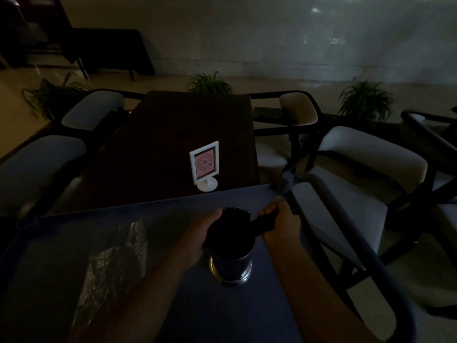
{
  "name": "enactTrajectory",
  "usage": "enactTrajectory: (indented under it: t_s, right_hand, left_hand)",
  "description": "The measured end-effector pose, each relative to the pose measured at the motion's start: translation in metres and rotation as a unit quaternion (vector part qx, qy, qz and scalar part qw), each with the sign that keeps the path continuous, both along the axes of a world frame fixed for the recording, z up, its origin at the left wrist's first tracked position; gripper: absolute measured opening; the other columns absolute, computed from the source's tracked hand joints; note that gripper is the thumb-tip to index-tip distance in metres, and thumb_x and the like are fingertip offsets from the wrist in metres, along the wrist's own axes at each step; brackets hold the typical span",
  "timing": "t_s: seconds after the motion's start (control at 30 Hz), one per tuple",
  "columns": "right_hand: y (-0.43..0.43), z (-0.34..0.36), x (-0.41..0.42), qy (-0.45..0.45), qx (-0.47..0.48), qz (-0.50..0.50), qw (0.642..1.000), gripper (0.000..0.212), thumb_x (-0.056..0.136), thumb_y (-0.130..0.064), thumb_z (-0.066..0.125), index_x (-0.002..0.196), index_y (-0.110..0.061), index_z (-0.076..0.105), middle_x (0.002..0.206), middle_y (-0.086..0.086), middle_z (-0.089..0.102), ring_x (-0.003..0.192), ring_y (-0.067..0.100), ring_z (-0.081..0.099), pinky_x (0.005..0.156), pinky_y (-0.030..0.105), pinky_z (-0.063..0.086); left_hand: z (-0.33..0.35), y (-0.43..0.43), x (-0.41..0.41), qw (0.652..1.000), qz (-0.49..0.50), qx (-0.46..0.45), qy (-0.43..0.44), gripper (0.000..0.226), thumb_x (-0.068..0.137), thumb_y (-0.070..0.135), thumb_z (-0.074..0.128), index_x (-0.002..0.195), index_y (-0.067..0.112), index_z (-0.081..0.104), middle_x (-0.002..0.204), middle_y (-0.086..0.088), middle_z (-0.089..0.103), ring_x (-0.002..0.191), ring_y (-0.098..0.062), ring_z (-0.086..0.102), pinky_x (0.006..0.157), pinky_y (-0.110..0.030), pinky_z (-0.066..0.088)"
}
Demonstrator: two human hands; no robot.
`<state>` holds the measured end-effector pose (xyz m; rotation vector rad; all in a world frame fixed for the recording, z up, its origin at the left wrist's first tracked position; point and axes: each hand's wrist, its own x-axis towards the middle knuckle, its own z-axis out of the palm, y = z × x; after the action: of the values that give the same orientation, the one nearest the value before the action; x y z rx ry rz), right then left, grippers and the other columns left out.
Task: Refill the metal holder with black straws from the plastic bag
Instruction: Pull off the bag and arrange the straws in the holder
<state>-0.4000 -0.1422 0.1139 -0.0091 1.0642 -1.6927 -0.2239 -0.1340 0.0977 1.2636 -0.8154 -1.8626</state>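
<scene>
Straws: the black straws (233, 224) stand bunched in the metal holder (231, 267), their tops fanned out well above its rim; a second bundle (263, 222) lies angled from my right hand toward the bunch.
Holder: shiny and upright on the grey cart top (247, 318), near its right edge, between my two forearms.
Bag: the plastic bag (113, 263) lies flat on the cart to my left, well apart from the holder; in this dim light I cannot tell how many straws are left inside.
Risk, tipping: the bunch looks tall and top-heavy for the holder, so I judge that pushing the new bundle in sideways could rock it over toward the cart's edge.
Risk, spilling: if my left hand lets go of the bunch too soon, the packed straws may splay and some slide out onto the cart or floor.
Risk, jamming: the holder looks nearly full; forcing more in could bend straws.
Left hand: my left hand (197, 237) is cupped around the left side of the standing bunch, fingers curled against it, steadying.
Right hand: my right hand (279, 222) is closed in a fist around the angled bundle, wrist turned inward toward the holder.
Surroundings: a white sign stand (204, 165) sits on the dark table (160, 144) beyond the cart.
</scene>
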Motion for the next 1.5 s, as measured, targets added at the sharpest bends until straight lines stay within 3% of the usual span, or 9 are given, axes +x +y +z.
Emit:
enactTrajectory:
  t_s: [0.27, 0.57, 0.73, 0.8, 1.0, 1.13, 1.27, 1.37, 1.5]
  right_hand:
    - [0.010, 0.009, 0.013, 0.374, -0.089, 0.031, 0.923, 0.011, 0.089, -0.013, 0.058, 0.078, -0.012, 0.057, 0.064, 0.004, 0.058, 0.057, 0.017, 0.056, 0.054, 0.025, 0.049]
    - [0.040, -0.025, 0.033, 0.579, -0.130, 0.097, 0.799, 0.040, 0.082, -0.008, 0.071, 0.117, -0.025, 0.059, 0.128, -0.003, 0.049, 0.122, 0.006, 0.048, 0.100, 0.023, 0.043]
    - [0.045, -0.036, 0.031, 0.515, -0.117, 0.164, 0.833, 0.077, 0.087, -0.008, 0.067, 0.141, -0.049, 0.029, 0.149, -0.010, 0.040, 0.136, 0.001, 0.038, 0.111, 0.022, 0.035]
    - [0.048, -0.041, 0.031, 0.459, -0.095, 0.211, 0.858, 0.077, 0.089, -0.010, 0.066, 0.145, -0.044, 0.025, 0.145, -0.005, 0.047, 0.132, 0.006, 0.046, 0.110, 0.035, 0.041]
    - [0.057, -0.048, 0.019, 0.419, -0.059, 0.324, 0.846, 0.084, 0.084, -0.024, 0.072, 0.152, -0.022, 0.022, 0.154, -0.001, 0.035, 0.141, 0.014, 0.035, 0.109, 0.026, 0.036]
    - [0.071, -0.049, -0.003, 0.370, -0.093, 0.317, 0.868, 0.074, 0.079, -0.037, 0.064, 0.145, -0.030, 0.031, 0.154, -0.002, 0.038, 0.136, 0.000, 0.040, 0.102, 0.017, 0.042]
    - [0.075, -0.049, -0.021, 0.419, -0.126, 0.396, 0.807, 0.073, 0.083, -0.035, 0.074, 0.139, -0.037, 0.028, 0.150, -0.022, 0.036, 0.136, -0.010, 0.032, 0.101, 0.009, 0.035]
    - [0.067, -0.043, -0.017, 0.489, -0.125, 0.444, 0.740, 0.077, 0.069, -0.022, 0.086, 0.127, -0.038, 0.038, 0.131, -0.040, 0.047, 0.120, -0.028, 0.037, 0.090, -0.003, 0.033]
    - [0.048, -0.045, -0.012, 0.525, -0.106, 0.438, 0.722, 0.085, 0.064, -0.012, 0.089, 0.126, -0.036, 0.036, 0.129, -0.023, 0.043, 0.113, -0.023, 0.043, 0.091, -0.002, 0.034]
  left_hand:
    - [-0.015, -0.008, -0.004, 0.998, 0.030, -0.018, -0.058, 0.024, 0.090, 0.043, 0.059, 0.093, 0.031, 0.079, 0.103, 0.003, 0.078, 0.101, -0.015, 0.071, 0.087, -0.036, 0.053]
    - [-0.006, 0.003, -0.006, 0.989, 0.022, -0.053, -0.134, 0.050, 0.072, 0.064, 0.066, 0.113, 0.037, 0.070, 0.116, 0.006, 0.071, 0.109, -0.011, 0.065, 0.096, -0.044, 0.049]
    - [-0.002, 0.004, -0.006, 0.992, 0.048, -0.041, -0.112, 0.042, 0.082, 0.048, 0.065, 0.113, 0.020, 0.071, 0.114, -0.004, 0.074, 0.111, -0.021, 0.066, 0.106, -0.050, 0.044]
    - [0.001, 0.004, -0.006, 0.992, 0.025, -0.042, -0.118, 0.039, 0.086, 0.050, 0.061, 0.109, 0.021, 0.072, 0.108, -0.005, 0.075, 0.107, -0.022, 0.068, 0.103, -0.051, 0.046]
    - [0.009, 0.006, -0.003, 0.989, 0.088, -0.028, -0.119, 0.067, 0.088, 0.073, 0.029, 0.120, 0.025, 0.064, 0.119, -0.003, 0.067, 0.111, -0.022, 0.062, 0.099, -0.048, 0.046]
    - [-0.019, 0.021, 0.029, 0.989, 0.048, -0.111, -0.087, 0.068, 0.068, 0.084, 0.051, 0.116, 0.039, 0.067, 0.121, 0.004, 0.070, 0.113, -0.018, 0.065, 0.088, -0.037, 0.051]
    - [-0.046, 0.037, 0.047, 0.939, -0.155, -0.210, -0.226, 0.091, 0.059, 0.066, 0.079, 0.136, 0.059, 0.031, 0.141, 0.016, 0.049, 0.132, -0.012, 0.048, 0.107, -0.044, 0.043]
    - [-0.041, 0.039, 0.033, 0.920, -0.192, -0.238, -0.246, 0.105, 0.053, 0.057, 0.088, 0.131, 0.068, 0.020, 0.137, 0.040, 0.041, 0.131, 0.010, 0.041, 0.104, -0.017, 0.042]
    - [-0.022, 0.029, 0.023, 0.924, -0.166, -0.216, -0.268, 0.099, 0.057, 0.043, 0.089, 0.139, 0.033, 0.036, 0.141, 0.014, 0.047, 0.126, 0.000, 0.048, 0.102, -0.019, 0.043]
